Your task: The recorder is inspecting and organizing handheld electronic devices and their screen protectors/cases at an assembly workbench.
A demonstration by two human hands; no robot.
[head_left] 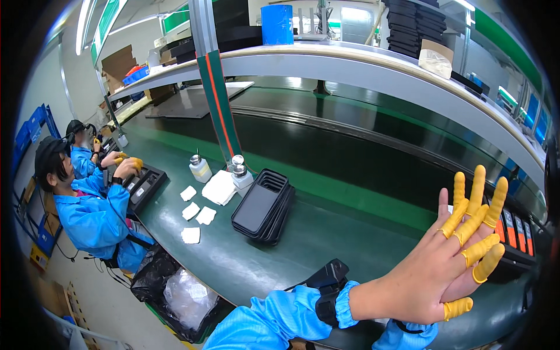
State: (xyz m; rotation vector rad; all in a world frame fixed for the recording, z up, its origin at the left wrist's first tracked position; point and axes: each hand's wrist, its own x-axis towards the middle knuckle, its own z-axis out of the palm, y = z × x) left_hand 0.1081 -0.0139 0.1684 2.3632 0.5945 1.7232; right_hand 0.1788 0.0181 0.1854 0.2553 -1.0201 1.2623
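Observation:
My left hand, palm turned away from me, lies across my right hand at the right of the bench. Yellow finger cots cover most fingertips; one right-hand digit is bare. Both hands have their fingers stretched out and slightly apart, and no object shows in them. The left hand hides most of the right palm. Just beyond them stands a black tray with orange and grey pieces in a row, partly covered by my fingers. Blue sleeves reach both wrists, and a black device is strapped at the left one.
A stack of black trays stands mid-bench. Left of it are a white cloth stack, small white pads, and two dispenser bottles. Co-workers sit at the left. A bagged bin stands below the edge; a shelf spans above.

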